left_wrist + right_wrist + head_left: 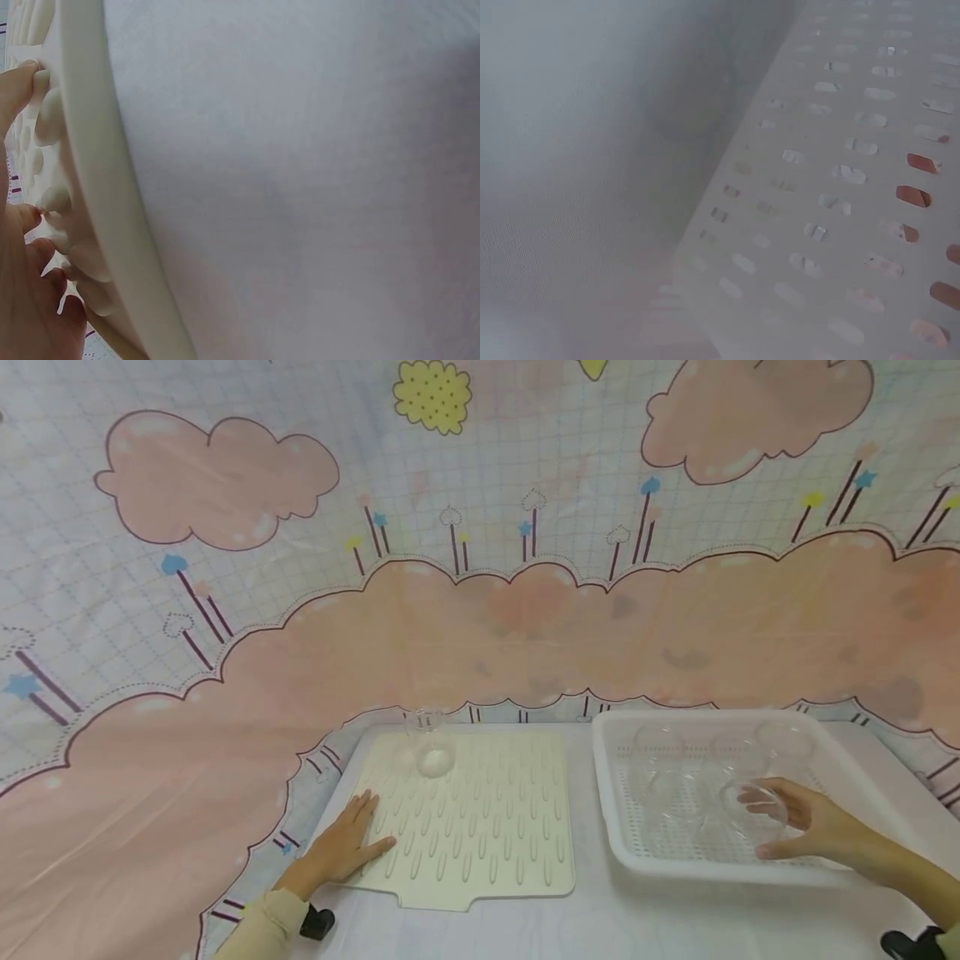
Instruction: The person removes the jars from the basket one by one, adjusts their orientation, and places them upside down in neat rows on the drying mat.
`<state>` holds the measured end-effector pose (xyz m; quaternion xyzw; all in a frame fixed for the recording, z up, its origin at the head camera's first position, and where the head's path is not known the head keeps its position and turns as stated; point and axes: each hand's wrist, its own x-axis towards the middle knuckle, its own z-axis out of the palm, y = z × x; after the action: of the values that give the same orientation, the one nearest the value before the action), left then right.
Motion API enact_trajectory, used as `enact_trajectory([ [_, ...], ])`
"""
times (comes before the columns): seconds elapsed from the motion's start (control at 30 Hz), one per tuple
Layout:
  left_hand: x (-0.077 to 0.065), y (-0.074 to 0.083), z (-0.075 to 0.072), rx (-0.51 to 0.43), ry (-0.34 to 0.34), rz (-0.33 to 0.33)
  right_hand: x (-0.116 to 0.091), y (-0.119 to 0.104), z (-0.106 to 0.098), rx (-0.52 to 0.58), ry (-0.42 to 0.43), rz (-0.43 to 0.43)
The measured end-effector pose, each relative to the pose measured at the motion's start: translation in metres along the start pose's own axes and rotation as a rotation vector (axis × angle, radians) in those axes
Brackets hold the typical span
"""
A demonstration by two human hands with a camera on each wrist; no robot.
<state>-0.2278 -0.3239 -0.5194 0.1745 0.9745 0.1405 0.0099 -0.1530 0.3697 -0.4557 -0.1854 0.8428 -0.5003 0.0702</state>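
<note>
My left hand (pixel 339 847) rests with fingers spread on the left side of a cream ribbed drying mat (pixel 480 827). In the left wrist view, its fingertips (pixel 28 217) touch the raised ribs beside the mat's rim. A clear glass (pixel 435 760) stands near the mat's back left corner. Over at the right, my right hand (pixel 813 822) holds another clear glass (pixel 753 810) at the front of a white basket (pixel 626 852), thumb on the near side and fingers beyond. The right wrist view shows the basket's slotted side, with that glass hidden.
Several more clear glasses, one at the back left (pixel 658 745), stand inside the basket. Basket and mat lie side by side on a white-covered table (pixel 540 927), with a strip of cloth between them. A patterned curtain (pixel 480 635) hangs behind.
</note>
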Motion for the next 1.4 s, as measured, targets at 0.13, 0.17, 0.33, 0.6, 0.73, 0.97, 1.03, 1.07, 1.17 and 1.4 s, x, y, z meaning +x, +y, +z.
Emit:
enact_trajectory([
  [0.13, 0.001, 0.000, 0.000, -0.003, 0.010, 0.002, 0.004, 0.005, -0.002, 0.039, -0.055, -0.016],
  [0.17, 0.001, 0.000, 0.000, -0.005, 0.012, 0.002, 0.006, 0.006, -0.002, 0.044, -0.069, -0.025],
  [0.33, 0.002, -0.001, 0.002, 0.001, 0.025, 0.005, 0.013, 0.011, -0.002, 0.054, -0.113, -0.062],
  [0.6, 0.002, -0.001, 0.004, -0.002, 0.045, 0.014, 0.019, 0.009, -0.001, -0.002, -0.148, -0.009],
  [0.73, 0.001, 0.002, 0.002, 0.000, 0.044, 0.016, 0.020, 0.009, 0.000, -0.011, -0.148, -0.015],
  [0.97, -0.001, 0.010, -0.007, -0.039, 0.024, 0.014, 0.020, 0.009, 0.001, -0.030, -0.130, -0.034],
  [1.03, -0.001, 0.010, -0.007, -0.038, 0.027, 0.015, 0.020, 0.008, 0.001, -0.041, -0.124, -0.013],
  [1.07, -0.001, 0.009, -0.006, -0.032, 0.026, 0.013, 0.020, 0.007, 0.001, -0.052, -0.117, -0.004],
  [1.17, 0.000, 0.004, -0.001, -0.004, 0.036, 0.017, 0.019, 0.004, 0.001, -0.086, -0.091, 0.046],
  [1.4, 0.000, 0.005, -0.007, -0.002, 0.021, 0.018, 0.016, -0.006, -0.002, -0.157, -0.042, 0.117],
])
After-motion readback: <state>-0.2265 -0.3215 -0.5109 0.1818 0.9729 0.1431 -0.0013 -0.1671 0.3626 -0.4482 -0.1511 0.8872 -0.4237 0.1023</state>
